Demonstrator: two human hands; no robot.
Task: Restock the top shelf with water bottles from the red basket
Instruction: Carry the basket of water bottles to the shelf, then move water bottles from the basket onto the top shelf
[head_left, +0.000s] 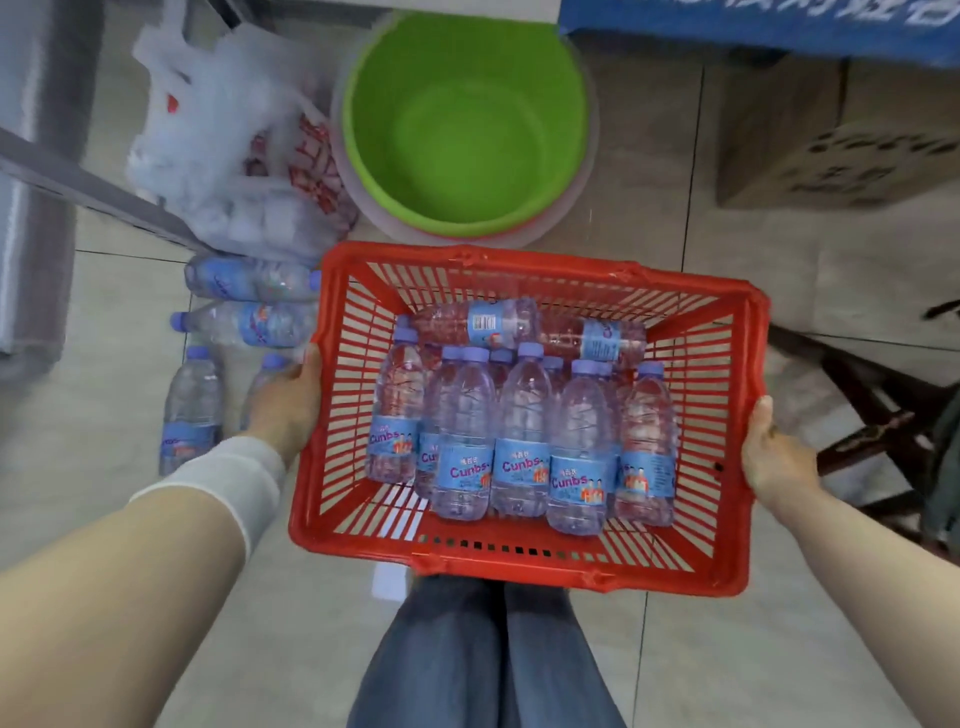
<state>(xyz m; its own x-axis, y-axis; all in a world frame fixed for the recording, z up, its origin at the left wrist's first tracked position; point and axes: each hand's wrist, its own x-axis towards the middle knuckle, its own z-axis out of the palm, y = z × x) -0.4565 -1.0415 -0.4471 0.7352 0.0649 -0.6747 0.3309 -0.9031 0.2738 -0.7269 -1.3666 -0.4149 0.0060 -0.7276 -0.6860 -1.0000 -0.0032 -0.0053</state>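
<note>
A red plastic basket is held up in front of me, above my legs. Inside it lie several clear water bottles with purple caps and blue labels, most pointing away from me and two lying crosswise at the far end. My left hand grips the basket's left rim. My right hand grips its right rim. The top shelf is not in view.
Several more water bottles lie and stand on the tiled floor left of the basket. A white plastic bag and a green basin sit beyond it. A cardboard box is at the upper right, a dark wooden frame on the right.
</note>
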